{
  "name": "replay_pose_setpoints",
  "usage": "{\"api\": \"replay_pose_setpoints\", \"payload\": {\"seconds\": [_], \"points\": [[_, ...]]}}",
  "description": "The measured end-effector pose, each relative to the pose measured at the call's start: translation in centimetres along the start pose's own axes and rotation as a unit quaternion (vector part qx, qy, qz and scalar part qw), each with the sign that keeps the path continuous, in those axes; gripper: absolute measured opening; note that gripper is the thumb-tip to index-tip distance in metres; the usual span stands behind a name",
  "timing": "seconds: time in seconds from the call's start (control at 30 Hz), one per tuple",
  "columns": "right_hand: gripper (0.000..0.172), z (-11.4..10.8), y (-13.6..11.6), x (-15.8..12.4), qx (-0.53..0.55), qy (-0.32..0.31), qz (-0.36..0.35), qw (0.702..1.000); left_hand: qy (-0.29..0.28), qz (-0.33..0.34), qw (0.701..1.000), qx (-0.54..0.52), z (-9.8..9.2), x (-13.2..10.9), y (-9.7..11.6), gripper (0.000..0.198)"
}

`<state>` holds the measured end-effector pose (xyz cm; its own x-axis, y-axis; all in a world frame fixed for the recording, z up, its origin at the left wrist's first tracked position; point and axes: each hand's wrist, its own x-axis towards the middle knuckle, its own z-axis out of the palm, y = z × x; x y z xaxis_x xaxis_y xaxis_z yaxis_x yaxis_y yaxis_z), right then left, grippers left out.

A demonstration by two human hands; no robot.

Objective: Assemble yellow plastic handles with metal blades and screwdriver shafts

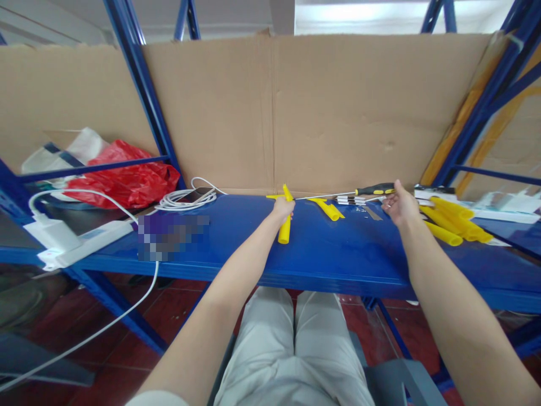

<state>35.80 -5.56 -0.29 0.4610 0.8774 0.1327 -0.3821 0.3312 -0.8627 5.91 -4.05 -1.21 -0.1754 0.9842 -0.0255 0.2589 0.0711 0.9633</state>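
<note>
**A:** In the head view, what is in each hand?

**B:** The left hand is closed around a yellow plastic tube just left of the frame's centre. The right hand, right of centre, has its fingers curled on the rear end of a screwdriver with a black and yellow handle.

**A:** Which way do they point?

**B:** The tube's long axis runs nearly up and down the frame. One end is up toward the cardboard sheet and the other is down toward the person, resting on the blue shelf. The screwdriver lies almost crosswise, handle to the right. Its thin shaft reaches left, and the tip ends just beside the tube near the left hand.

**A:** What lies around them?

**B:** Under the shaft lies a loose yellow piece, with a stack of flat white strips and a small metal strip just right of it. A heap of yellow tubes sits just right of the right hand. Left of centre is a coiled white cable. Further left there is a red plastic bag and a white power strip.

**A:** Does anything stand between the hands?

**B:** Only the loose yellow piece and the white strips, below the shaft.

**A:** Is there any writing?

**B:** None that can be read. A pixelated patch covers part of the shelf left of the left forearm.
</note>
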Motion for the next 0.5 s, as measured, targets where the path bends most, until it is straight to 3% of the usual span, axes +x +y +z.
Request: {"api": "replay_pose_setpoints", "payload": {"seconds": [0.2, 0.33, 0.5], "points": [[0.044, 0.68, -0.14, -0.81, -0.008, 0.042, -0.001, 0.999, -0.002, 0.000, 1.000, -0.002, 0.02, -0.25, 0.10, 0.008], [0.051, 0.57, -0.03, -0.72, -0.004, 0.023, -0.027, 0.999, -0.006, 0.006, 1.000, -0.004, 0.00, -0.46, 0.17, 0.008], [0.047, 0.82, -0.51, -0.97, 0.023, 0.017, 0.014, 0.999, -0.005, 0.004, 1.000, -0.004, 0.00, -0.50, 0.20, 0.009]]}}
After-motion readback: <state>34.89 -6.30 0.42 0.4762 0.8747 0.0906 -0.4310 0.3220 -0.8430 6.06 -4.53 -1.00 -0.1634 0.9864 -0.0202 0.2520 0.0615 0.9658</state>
